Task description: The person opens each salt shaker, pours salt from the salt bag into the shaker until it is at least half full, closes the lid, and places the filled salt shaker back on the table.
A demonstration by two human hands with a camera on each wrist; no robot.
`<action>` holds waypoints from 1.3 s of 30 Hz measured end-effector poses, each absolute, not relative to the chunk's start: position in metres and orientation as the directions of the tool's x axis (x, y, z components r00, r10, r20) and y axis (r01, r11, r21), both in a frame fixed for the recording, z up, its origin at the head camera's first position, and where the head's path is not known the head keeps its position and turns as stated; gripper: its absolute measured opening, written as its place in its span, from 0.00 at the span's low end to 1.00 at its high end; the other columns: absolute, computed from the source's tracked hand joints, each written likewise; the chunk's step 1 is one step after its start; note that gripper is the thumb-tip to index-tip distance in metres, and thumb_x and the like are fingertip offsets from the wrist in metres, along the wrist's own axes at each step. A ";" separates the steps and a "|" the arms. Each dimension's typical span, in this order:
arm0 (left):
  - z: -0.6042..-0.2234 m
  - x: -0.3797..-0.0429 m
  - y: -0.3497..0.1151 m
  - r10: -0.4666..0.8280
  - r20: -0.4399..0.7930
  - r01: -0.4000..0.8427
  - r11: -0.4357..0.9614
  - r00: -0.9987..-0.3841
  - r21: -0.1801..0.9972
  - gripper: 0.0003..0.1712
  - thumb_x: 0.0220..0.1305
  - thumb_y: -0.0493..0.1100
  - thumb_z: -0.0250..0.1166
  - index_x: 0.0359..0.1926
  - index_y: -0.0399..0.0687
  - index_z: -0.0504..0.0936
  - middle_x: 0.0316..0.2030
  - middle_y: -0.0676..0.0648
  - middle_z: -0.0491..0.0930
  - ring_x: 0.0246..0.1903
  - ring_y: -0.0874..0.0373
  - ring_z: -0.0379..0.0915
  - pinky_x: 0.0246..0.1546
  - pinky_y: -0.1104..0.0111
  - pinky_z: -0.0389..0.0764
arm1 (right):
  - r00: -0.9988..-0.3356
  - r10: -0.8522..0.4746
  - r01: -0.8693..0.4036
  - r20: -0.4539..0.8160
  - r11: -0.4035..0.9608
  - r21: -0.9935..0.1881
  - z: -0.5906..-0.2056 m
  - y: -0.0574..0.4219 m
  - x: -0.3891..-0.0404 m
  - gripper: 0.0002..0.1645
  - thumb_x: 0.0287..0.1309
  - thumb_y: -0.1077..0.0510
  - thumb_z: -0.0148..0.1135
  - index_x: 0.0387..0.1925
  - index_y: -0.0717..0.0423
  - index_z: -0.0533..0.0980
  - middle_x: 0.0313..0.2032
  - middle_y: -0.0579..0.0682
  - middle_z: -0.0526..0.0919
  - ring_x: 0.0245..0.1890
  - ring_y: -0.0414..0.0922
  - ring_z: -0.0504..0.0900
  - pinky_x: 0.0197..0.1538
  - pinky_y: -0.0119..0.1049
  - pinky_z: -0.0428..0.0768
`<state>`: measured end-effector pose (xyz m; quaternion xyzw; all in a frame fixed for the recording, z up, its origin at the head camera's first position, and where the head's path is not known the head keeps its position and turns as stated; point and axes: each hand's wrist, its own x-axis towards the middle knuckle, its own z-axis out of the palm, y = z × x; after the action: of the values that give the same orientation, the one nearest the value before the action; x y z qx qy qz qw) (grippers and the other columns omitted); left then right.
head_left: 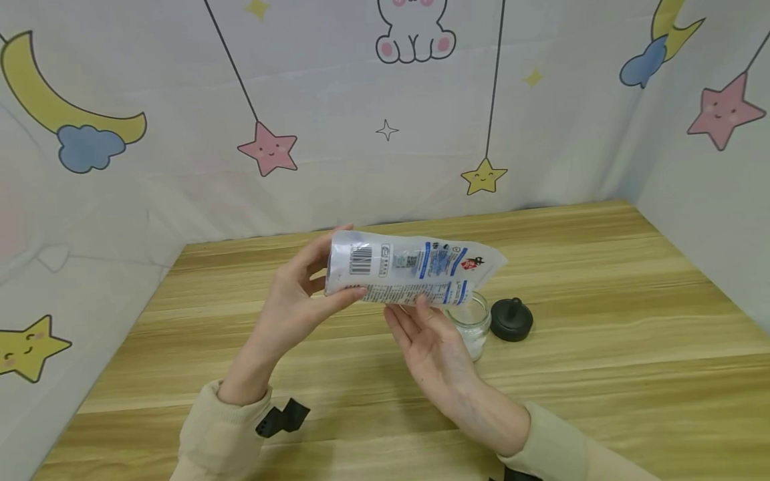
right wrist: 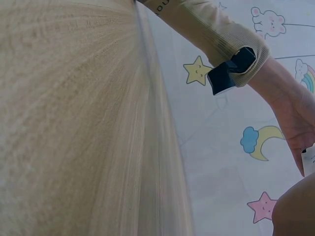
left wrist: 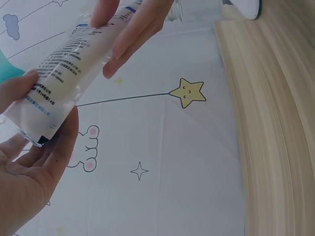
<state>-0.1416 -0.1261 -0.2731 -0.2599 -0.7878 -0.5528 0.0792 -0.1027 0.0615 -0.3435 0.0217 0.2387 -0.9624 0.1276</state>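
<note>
A white, printed plastic pouch (head_left: 409,264) with a barcode is held sideways above the table, its pointed end to the right. My left hand (head_left: 289,310) grips the flat left end, thumb in front and fingers behind; the left wrist view shows the same grip on the pouch (left wrist: 59,81). Under the pouch's right half, my right hand (head_left: 442,364) is palm up with its fingers extended, thumb tip at the lower edge. Just beyond that hand stands an uncovered glass jar (head_left: 476,334) with white contents, partly hidden by pouch and hand.
Right beside the jar, a black knobbed lid (head_left: 512,321) rests on the wood-grain table (head_left: 631,300). A white cloth (head_left: 337,127) printed with stars and moons hangs behind and at the sides. Black mounts (head_left: 283,418) sit at the sleeve cuffs.
</note>
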 end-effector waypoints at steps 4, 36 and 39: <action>-0.273 -0.141 -0.125 0.306 0.418 0.498 0.264 -0.855 0.826 0.39 0.49 0.31 0.73 0.64 0.48 0.71 0.53 0.47 0.78 0.49 0.62 0.76 0.46 0.72 0.81 | -0.966 -0.240 0.258 -0.098 -0.850 -0.459 -0.343 0.062 -0.103 0.20 0.71 0.51 0.47 0.61 0.43 0.60 0.55 0.41 0.77 0.63 0.40 0.71 0.69 0.32 0.66; -0.274 -0.139 -0.125 0.313 0.462 0.538 0.229 -0.830 0.812 0.41 0.47 0.28 0.73 0.63 0.48 0.71 0.54 0.47 0.78 0.49 0.62 0.76 0.44 0.71 0.82 | -0.965 -0.227 0.260 -0.128 -0.868 -0.423 -0.342 0.062 -0.102 0.12 0.64 0.68 0.47 0.37 0.51 0.75 0.47 0.44 0.80 0.57 0.42 0.78 0.68 0.35 0.68; -0.275 -0.140 -0.125 0.312 0.465 0.540 0.227 -0.829 0.810 0.40 0.47 0.28 0.73 0.62 0.47 0.71 0.53 0.47 0.78 0.49 0.62 0.77 0.43 0.71 0.82 | -0.965 -0.229 0.263 -0.130 -0.865 -0.428 -0.342 0.062 -0.102 0.15 0.64 0.69 0.44 0.45 0.50 0.72 0.49 0.44 0.80 0.57 0.42 0.77 0.68 0.34 0.68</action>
<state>-0.1399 -0.1247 -0.2745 -0.2743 -0.7766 -0.5578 0.1023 -0.1024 0.0625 -0.3418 0.0374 0.2268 -0.9649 0.1273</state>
